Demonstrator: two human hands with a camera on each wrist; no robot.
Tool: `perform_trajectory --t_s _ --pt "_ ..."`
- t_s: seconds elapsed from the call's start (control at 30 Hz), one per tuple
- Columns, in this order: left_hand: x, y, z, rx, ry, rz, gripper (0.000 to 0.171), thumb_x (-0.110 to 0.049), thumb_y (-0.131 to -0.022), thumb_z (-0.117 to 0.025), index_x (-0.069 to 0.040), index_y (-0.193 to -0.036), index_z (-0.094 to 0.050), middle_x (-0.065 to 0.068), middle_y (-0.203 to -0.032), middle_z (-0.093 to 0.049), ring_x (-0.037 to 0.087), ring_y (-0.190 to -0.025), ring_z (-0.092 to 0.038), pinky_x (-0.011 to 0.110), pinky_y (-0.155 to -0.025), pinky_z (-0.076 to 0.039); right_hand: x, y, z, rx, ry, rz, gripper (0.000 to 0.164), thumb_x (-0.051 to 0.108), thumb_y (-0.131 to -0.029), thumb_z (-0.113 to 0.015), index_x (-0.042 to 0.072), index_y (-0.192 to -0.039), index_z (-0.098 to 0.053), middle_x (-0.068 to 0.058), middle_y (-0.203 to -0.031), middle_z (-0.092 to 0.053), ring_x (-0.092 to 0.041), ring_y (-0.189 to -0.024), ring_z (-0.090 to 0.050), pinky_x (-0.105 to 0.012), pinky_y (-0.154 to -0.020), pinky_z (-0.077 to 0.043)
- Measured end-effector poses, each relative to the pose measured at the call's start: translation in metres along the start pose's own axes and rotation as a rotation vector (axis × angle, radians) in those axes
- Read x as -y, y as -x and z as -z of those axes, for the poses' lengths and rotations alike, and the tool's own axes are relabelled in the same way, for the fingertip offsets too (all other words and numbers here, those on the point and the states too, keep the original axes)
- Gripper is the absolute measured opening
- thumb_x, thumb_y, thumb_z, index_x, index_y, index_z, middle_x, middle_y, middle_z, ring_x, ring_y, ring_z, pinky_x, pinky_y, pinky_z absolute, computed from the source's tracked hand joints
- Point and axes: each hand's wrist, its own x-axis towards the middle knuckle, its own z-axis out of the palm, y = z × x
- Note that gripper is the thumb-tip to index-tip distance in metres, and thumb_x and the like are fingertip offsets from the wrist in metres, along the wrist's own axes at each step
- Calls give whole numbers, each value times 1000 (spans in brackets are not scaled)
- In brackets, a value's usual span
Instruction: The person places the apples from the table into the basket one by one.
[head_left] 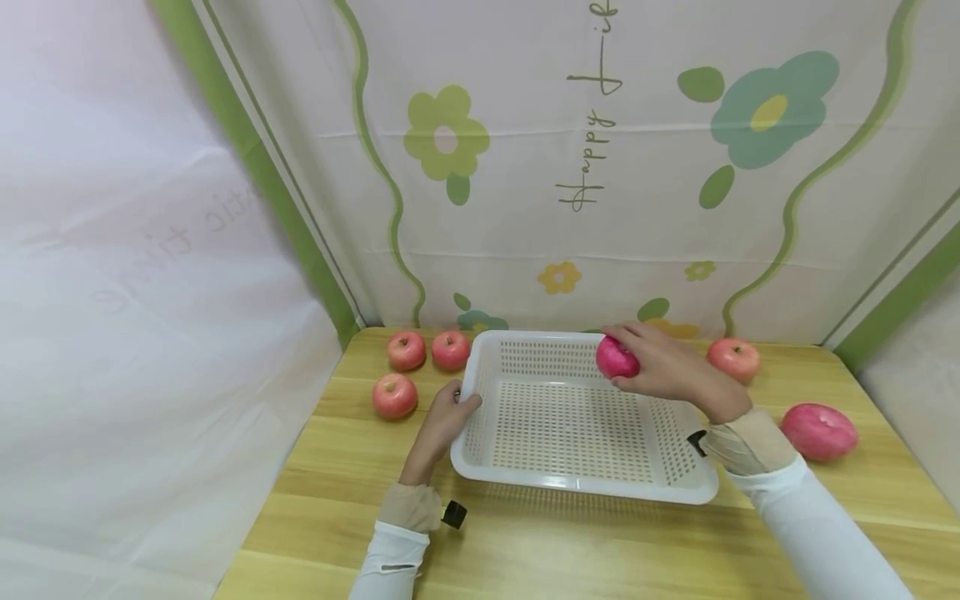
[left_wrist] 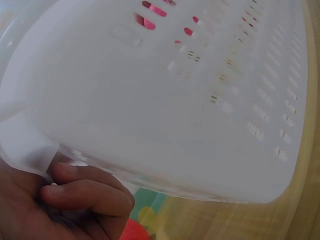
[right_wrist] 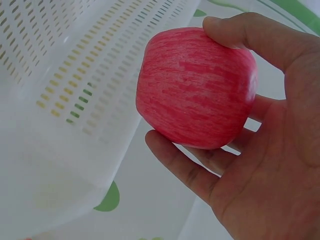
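Observation:
A white perforated plastic basket (head_left: 570, 425) is in the middle of the wooden table in the head view. My left hand (head_left: 444, 417) grips its left rim; the left wrist view shows the fingers (left_wrist: 85, 195) curled under that edge. Over the basket's far right part, my right hand (head_left: 660, 362) holds a deep red apple (head_left: 617, 358). Seen up close in the right wrist view, the apple (right_wrist: 197, 87) sits between thumb and fingers, with the basket's slotted wall (right_wrist: 95, 75) beside it. No fruit lies on the basket floor.
Left of the basket are three pinkish-red apples (head_left: 394, 396). Behind my right wrist sits another apple (head_left: 733, 360), and a larger oblong pink-red fruit (head_left: 819, 432) lies near the table's right edge. A flower-printed cloth (head_left: 510, 208) hangs along the back.

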Motion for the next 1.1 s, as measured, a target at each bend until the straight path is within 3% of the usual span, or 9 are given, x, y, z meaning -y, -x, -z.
perform_trajectory --t_s 0.53,1.1 --pt "-3 4 0 20 26 4 27 -23 -93 -54 -1 -109 -53 25 -103 -61 34 -85 -65 40 -62 -57 5 -9 -11 12 4 -14 78 32 -73 -77 13 -141 -45 -13 -135 -47 -30 -112 -48 -46 -75 -55" --pt "-3 3 0 -4 -5 1 24 -22 -91 -55 -2 -106 -54 19 -98 -62 25 -79 -65 36 -59 -57 11 -18 -20 33 4 -10 80 34 -72 -77 12 -142 -45 -12 -135 -49 -29 -110 -53 -46 -73 -54"
